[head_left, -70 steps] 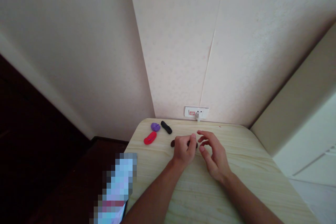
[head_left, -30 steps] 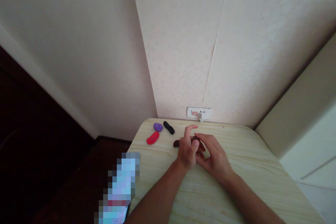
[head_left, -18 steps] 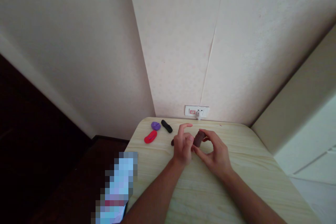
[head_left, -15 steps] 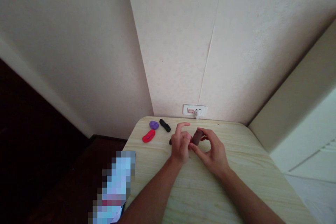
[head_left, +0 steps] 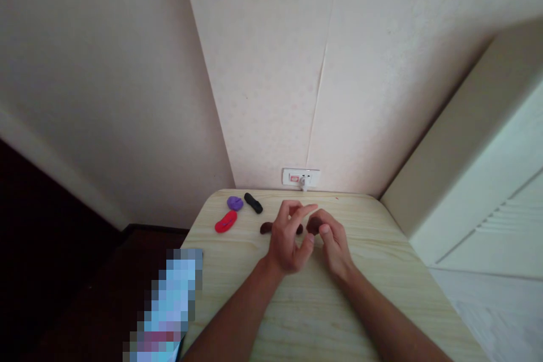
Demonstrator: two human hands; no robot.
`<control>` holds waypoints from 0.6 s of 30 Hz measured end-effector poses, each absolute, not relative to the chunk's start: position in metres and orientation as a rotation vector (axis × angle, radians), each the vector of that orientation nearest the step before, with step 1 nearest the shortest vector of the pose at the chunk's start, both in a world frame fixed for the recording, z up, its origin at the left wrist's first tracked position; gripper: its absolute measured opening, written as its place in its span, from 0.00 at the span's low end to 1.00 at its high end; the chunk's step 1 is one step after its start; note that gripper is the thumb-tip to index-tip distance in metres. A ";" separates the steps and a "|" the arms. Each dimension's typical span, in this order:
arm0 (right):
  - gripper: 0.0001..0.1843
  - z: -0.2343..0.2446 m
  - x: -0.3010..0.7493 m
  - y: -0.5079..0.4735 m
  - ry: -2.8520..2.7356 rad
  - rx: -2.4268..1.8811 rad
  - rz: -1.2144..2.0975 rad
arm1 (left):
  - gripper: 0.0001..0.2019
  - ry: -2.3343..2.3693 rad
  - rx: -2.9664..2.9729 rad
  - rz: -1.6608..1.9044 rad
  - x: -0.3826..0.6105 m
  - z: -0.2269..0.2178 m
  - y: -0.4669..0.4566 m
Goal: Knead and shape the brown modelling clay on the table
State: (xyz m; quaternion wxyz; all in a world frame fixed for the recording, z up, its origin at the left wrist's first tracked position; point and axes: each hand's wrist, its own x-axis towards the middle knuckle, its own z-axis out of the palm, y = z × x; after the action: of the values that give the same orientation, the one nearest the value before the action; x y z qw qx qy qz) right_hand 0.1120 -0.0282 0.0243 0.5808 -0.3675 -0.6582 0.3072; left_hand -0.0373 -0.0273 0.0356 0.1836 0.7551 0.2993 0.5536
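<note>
My right hand (head_left: 334,242) is curled, its fingertips pinching a small dark brown lump (head_left: 313,225) just above the light wooden table (head_left: 322,317). Close beside it on the left, my left hand (head_left: 289,238) is loosely bent, index finger stretched toward the right hand, thumb apart, nothing visible in it. A dark brown roll (head_left: 266,228) lies on the table behind the left hand, partly hidden by its fingers.
At the table's far left corner lie a red piece (head_left: 225,222), a purple lump (head_left: 235,203) and a black roll (head_left: 253,203). A wall socket (head_left: 300,177) sits just above the table's back edge. A white cabinet (head_left: 479,198) stands right. A blurred-out object (head_left: 169,305) sits lower left.
My right hand had lifted a brown lump up between both hands; it now holds it lower, near the table. The left index finger has bent down. The camera view swung right.
</note>
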 end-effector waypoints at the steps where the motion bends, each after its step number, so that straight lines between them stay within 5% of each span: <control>1: 0.35 0.022 0.112 -0.027 -1.526 -0.862 0.733 | 0.22 0.823 2.164 1.531 -0.035 0.037 -0.028; 7: 0.34 0.012 0.112 -0.024 -1.432 -0.906 0.831 | 0.10 0.906 2.123 1.565 -0.028 0.031 -0.023; 12: 0.20 0.014 0.114 -0.026 -1.379 -0.931 0.807 | 0.09 1.000 2.084 1.615 -0.029 0.025 -0.017; 18: 0.19 0.019 0.112 -0.028 -1.483 -0.963 0.587 | 0.11 0.968 2.168 1.615 -0.032 0.021 -0.012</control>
State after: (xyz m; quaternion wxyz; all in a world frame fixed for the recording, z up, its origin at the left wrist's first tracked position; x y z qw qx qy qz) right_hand 0.1118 -0.0276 0.0193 0.5967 -0.4149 -0.6386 0.2529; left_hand -0.0318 -0.0123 0.0212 0.1348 0.7481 0.3340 0.5573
